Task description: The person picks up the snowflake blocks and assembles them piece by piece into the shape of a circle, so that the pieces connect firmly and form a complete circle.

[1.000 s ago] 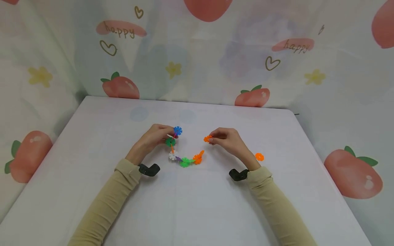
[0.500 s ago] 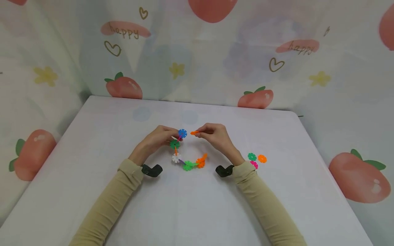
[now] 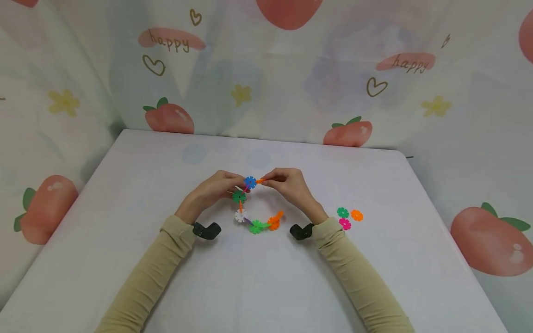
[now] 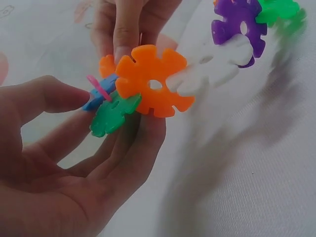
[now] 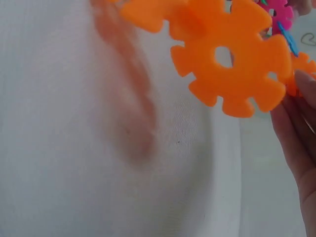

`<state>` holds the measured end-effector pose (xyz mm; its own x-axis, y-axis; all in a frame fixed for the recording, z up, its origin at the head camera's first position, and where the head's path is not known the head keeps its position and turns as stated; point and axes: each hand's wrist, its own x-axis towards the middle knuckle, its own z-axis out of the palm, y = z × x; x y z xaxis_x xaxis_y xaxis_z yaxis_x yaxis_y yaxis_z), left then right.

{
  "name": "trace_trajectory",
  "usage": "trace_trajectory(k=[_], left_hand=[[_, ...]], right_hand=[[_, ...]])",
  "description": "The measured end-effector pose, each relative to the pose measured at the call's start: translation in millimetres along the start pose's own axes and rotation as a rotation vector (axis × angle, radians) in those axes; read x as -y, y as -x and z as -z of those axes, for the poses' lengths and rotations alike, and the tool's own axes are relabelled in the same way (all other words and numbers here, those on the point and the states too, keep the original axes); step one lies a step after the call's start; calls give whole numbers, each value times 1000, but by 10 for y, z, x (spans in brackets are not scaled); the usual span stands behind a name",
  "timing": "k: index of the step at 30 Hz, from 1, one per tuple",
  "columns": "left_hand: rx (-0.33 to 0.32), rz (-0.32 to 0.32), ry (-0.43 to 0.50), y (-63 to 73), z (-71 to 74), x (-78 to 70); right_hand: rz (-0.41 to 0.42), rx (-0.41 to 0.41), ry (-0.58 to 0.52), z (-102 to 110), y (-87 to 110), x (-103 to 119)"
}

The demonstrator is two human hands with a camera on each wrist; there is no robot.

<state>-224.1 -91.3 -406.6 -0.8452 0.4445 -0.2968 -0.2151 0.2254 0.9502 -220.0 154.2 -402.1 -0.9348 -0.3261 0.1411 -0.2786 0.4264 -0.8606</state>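
A curved chain of notched plastic discs hangs from my left hand (image 3: 214, 188), whose thumb and fingers pinch the blue disc (image 3: 250, 182) at its end. From there run a pink, a green (image 3: 239, 197), an orange (image 4: 153, 81), a white (image 4: 212, 66), a purple (image 4: 239, 24), light green (image 3: 256, 226) and orange discs. My right hand (image 3: 289, 185) pinches a single orange disc (image 3: 260, 181) edge-on, right at the blue disc's rim. Close to the right wrist camera, the chain's far-end orange disc (image 5: 237, 59) covers part of the view.
On the white table (image 3: 208, 282), right of my right wrist, lie a loose green disc (image 3: 343, 212), a pink disc (image 3: 344, 224) and an orange disc (image 3: 356, 215). A fruit-printed cloth (image 3: 275, 78) hangs behind the table and at both sides.
My right hand has moved left with its orange disc and brought it to the blue disc. Loose green and pink discs have come into sight from behind the right wrist.
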Motion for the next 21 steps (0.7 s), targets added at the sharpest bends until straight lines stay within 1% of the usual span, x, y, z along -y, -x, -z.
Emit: trace_trajectory(k=[3,8,14,17,19,21], left_hand=[[19,-11,4,10,5,-1],[28,-16,11,24,12,-7],[20,-16,35,31,-12,-5],[22,-20,42,28,-37,0],[24,-20,43,19,-54,7],[14,-25,23,18,-65,8]], right_hand=[[4,8,1,-18,0,5],[22,5,17,-42,2,21],[73,6,74,-68,14,33],[86,-14,107,-70,26,25],[107,-26,118,-69,34,27],[149,-30,119,-70,38,42]])
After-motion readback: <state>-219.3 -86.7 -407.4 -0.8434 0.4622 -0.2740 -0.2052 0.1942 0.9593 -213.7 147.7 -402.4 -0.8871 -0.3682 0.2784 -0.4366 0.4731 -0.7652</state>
